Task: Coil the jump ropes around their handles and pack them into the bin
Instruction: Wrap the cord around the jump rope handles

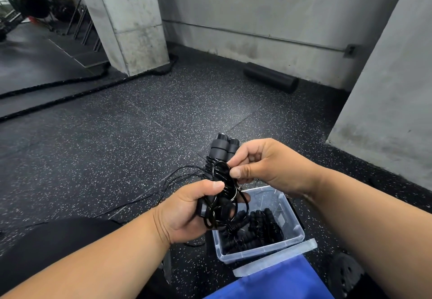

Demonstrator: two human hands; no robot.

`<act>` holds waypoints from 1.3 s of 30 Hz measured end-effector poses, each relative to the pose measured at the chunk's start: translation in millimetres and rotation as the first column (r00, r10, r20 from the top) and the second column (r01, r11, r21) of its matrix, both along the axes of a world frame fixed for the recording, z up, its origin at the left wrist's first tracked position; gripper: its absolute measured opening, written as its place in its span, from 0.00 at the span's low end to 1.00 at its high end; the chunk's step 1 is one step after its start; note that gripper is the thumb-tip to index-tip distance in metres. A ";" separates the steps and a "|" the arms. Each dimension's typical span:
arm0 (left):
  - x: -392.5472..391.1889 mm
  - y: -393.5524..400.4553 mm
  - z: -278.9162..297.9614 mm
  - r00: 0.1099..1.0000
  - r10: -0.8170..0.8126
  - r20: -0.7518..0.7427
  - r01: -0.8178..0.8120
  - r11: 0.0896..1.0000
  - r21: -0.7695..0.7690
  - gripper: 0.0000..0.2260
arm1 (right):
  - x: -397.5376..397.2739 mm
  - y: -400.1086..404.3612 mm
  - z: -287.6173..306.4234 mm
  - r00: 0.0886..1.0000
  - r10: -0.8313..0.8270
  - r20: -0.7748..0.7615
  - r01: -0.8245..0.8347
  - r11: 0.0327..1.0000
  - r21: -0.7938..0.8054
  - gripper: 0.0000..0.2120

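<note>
A black jump rope with two handles (pixel 223 146) side by side is held upright above the floor. My left hand (pixel 194 207) grips the lower ends of the handles, with loops of thin black cord wound round them. My right hand (pixel 264 165) pinches a loop of the cord (pixel 219 170) against the handles near their middle. Loose cord (pixel 177 177) trails off to the left over the floor. Just below my hands stands a clear plastic bin (pixel 292 205) holding several coiled black ropes (pixel 257 226).
The bin's clear lid (pixel 275 260) lies in front of it, beside a blue cloth (pixel 280 282). A black foam roller (pixel 271 80) lies by the far wall. A thick battle rope (pixel 70 96) runs across the speckled rubber floor past a concrete pillar (pixel 131 18).
</note>
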State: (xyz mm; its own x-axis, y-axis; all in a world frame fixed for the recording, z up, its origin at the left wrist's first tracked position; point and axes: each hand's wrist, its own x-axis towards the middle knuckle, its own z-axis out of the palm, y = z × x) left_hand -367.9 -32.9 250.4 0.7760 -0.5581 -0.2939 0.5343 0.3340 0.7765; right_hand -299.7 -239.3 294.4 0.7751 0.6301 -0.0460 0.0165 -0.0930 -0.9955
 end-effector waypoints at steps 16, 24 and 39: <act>-3.6 4.4 0.0 0.999 -0.034 -0.008 0.033 0.998 -0.045 0.30 | -4.8 3.4 -1.5 0.994 -0.015 0.108 0.028 0.993 -0.116 0.16; -3.3 3.9 -1.1 1.000 -0.021 -0.014 0.020 0.999 -0.029 0.29 | -0.3 1.1 1.1 0.998 0.008 0.055 0.001 0.987 -0.159 0.12; 0.2 -1.9 0.5 0.996 0.060 -0.072 -0.054 0.995 0.088 0.25 | 1.2 1.9 -8.4 0.996 -0.092 -0.005 0.090 0.985 -0.147 0.05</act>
State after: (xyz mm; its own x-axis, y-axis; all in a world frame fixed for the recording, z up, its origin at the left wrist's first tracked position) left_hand -367.7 -34.8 251.0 0.7802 -0.4837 -0.3966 0.5734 0.2997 0.7625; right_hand -298.5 -237.4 286.0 0.8277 0.5430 -0.1416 -0.0099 -0.2381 -0.9712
